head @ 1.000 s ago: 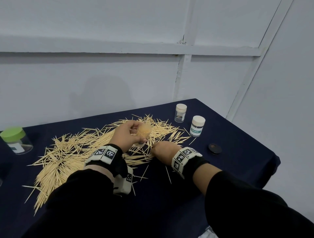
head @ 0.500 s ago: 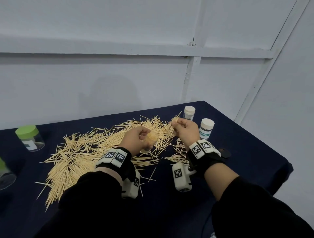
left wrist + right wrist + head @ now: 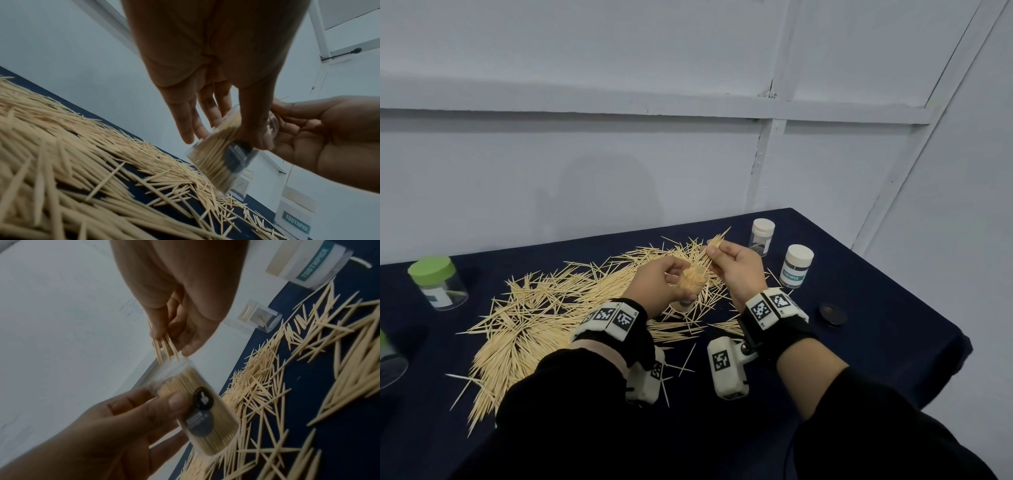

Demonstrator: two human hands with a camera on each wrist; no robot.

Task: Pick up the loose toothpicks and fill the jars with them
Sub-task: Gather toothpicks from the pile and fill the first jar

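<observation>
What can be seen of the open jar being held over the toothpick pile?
The jar is a small clear cylinder, plastic by the look, lidless, with a dark label on its side. It is packed nearly full of upright pale wooden toothpicks. The left hand grips it by the wall, tilted, mouth toward the right hand, above the loose toothpicks on the dark blue tablecloth. The right hand's pinched bundle points into its rim.

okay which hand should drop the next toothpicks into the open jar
The right hand. It already pinches a small bundle of toothpicks just above the mouth of the open jar, tips pointing down toward it. The left hand grips that nearly full jar and is best placed holding it steady.
</observation>
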